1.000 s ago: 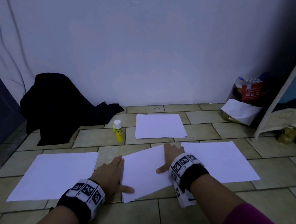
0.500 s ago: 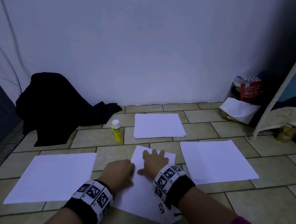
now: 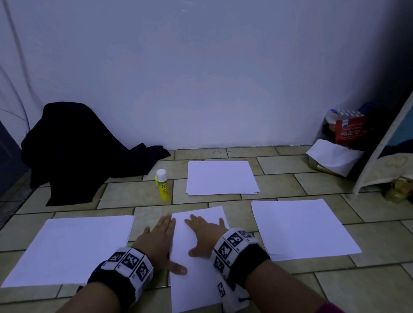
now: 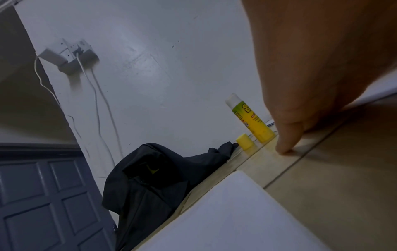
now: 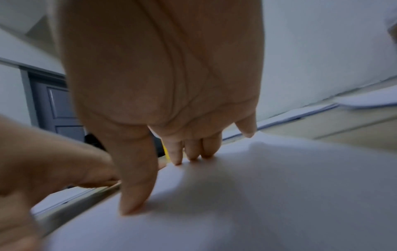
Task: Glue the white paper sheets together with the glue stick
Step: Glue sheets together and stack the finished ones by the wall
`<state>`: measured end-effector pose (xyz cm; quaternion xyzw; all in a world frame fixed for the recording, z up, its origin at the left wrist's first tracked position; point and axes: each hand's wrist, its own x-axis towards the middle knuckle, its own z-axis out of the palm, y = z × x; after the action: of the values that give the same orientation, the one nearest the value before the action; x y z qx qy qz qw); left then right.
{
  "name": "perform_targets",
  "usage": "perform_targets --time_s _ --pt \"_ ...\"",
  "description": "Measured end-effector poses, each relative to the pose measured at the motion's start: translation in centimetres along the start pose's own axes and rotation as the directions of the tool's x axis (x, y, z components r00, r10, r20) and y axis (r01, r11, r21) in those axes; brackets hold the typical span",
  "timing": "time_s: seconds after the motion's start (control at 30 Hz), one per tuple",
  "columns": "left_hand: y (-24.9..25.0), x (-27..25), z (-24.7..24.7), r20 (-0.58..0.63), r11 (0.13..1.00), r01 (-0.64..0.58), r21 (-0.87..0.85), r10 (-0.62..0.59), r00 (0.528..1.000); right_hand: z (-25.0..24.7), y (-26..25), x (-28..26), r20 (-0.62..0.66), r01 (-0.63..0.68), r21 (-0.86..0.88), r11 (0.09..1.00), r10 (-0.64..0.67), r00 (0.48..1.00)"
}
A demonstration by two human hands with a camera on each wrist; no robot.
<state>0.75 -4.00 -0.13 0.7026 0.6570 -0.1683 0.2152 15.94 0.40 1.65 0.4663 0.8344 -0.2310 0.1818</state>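
1. Centre sheet [image 3: 198, 262], on the tiled floor [image 3: 381, 288] just nearer than the glue stick [image 3: 163, 185]; right hand [image 3: 206, 232] spread flat on it, left hand [image 3: 157, 240] flat across its left edge.
2. Risk: uneven pressure may skew or crease the sheet.
3. Risk: reaching forward could topple the upright, apparently uncapped stick; its yellow cap [image 4: 244, 143] lies beside it.

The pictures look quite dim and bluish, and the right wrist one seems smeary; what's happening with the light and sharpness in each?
Head view: dim, blue-tinted, corners darkened, yet the yellow glue stick reads clearly. Left wrist view: steeply tilted, the left hand a soft blur up close, the glue stick's label sharp. Right wrist view: blurred throughout, the right hand casting a grey shadow on the white paper sheet.
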Motion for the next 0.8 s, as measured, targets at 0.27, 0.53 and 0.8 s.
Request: perform_targets --time_s 0.27,0.53,0.8 --pt "0.0 -0.5 -0.7 -0.041 0.997 0.009 0.079 -0.006 0.999 -0.8 3.6 -0.6 -0.069 -0.218 -0.004 0.976 0.218 0.974" --pt "0.1 -1.9 -3.1 -0.305 0.973 0.010 0.231 0.063 0.950 0.9 0.5 -0.9 -0.498 -0.240 -0.056 0.969 0.181 0.848" --pt "1.4 -1.2 -1.4 -0.250 0.991 -0.059 0.119 0.088 0.964 0.7 1.8 -0.8 -0.112 -0.069 -0.001 0.998 0.068 0.991"
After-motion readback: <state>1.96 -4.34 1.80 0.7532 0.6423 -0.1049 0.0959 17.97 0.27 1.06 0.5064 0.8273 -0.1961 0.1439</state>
